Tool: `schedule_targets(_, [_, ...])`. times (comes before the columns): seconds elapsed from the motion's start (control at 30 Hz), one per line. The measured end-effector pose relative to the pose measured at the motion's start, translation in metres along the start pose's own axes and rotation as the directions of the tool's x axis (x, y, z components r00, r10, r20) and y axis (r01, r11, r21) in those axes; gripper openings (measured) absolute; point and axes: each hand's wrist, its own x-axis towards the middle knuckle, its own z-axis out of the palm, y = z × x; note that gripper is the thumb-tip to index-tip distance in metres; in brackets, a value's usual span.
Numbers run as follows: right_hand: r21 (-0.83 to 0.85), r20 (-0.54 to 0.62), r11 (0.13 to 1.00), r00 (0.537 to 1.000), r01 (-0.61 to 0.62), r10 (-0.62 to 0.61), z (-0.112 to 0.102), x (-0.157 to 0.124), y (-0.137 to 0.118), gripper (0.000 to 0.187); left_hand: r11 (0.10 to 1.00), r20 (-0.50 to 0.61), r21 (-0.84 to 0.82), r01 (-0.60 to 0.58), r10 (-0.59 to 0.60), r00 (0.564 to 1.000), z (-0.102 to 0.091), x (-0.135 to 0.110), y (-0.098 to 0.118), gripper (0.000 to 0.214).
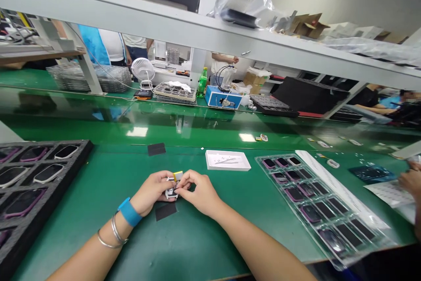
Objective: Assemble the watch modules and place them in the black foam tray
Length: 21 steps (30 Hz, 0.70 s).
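My left hand (151, 191) is closed around a small white smartwatch housing (170, 193), its inside facing up. A silver battery with a yellow edge (178, 176) sticks out at the housing's far side. The fingertips of my right hand (201, 190) are pinched together at the housing's right edge; whatever is between them is too small to make out. Just below my hands, a black rectangular sheet (166, 211) lies on the green table. Beyond them is another black sheet (156, 149). A shallow white box (227, 168) holds tweezers and tiny parts.
At left stands a black foam tray (86, 153) of purple and white watch cases. A clear plastic tray (283, 211) with more cases lies at right. Farther right, a co-worker's hand (410, 181) is over papers. A shelf beam (158, 20) spans the bench above.
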Motion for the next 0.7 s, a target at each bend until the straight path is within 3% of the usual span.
schedule_targets(0.13, [-0.097, 0.001, 0.995, 0.999, 0.038, -0.038, 0.001, 0.0, 0.001, 0.008, 1.0, 0.005, 0.001, -0.005, 0.005, 1.0, 0.0, 0.001, -0.002, 0.026])
schedule_targets(0.23, [-0.252, 0.009, 0.957, 0.99, 0.142, -0.144, 0.003, 0.0, 0.005, 0.007, 1.0, 0.009, -0.002, -0.013, 0.013, 1.0, 0.0, 0.001, -0.004, 0.026])
schedule_targets(0.4, [-0.533, 0.07, 0.75, 0.903, 0.393, -0.423, 0.008, -0.005, 0.011, 0.012, 0.999, 0.001, -0.032, -0.026, 0.026, 1.0, -0.002, 0.002, -0.008, 0.028])
schedule_targets(0.5, [-0.58, 0.04, 0.702, 0.875, 0.414, -0.483, 0.008, -0.007, 0.008, 0.007, 0.997, 0.015, -0.053, -0.048, 0.049, 0.999, -0.004, 0.002, -0.009, 0.029])
schedule_targets(0.53, [-0.574, -0.007, 0.727, 0.885, 0.377, -0.465, 0.007, -0.006, 0.006, 0.007, 0.997, 0.018, -0.05, -0.051, 0.052, 0.998, -0.005, 0.002, -0.008, 0.03])
schedule_targets(0.6, [-0.483, -0.142, 0.843, 0.928, 0.239, -0.344, 0.006, -0.004, 0.005, 0.031, 0.998, 0.012, -0.031, -0.048, 0.049, 0.999, -0.004, 0.001, -0.007, 0.032])
schedule_targets(0.67, [-0.266, -0.215, 0.962, 0.969, 0.065, -0.125, 0.004, -0.001, 0.008, 0.043, 0.999, -0.001, -0.011, -0.048, 0.048, 0.999, -0.003, 0.001, -0.006, 0.033])
schedule_targets(0.7, [-0.148, -0.202, 0.989, 0.979, -0.004, -0.026, 0.004, 0.001, 0.01, 0.039, 0.999, -0.003, -0.005, -0.05, 0.05, 0.999, -0.002, 0.001, -0.005, 0.034])
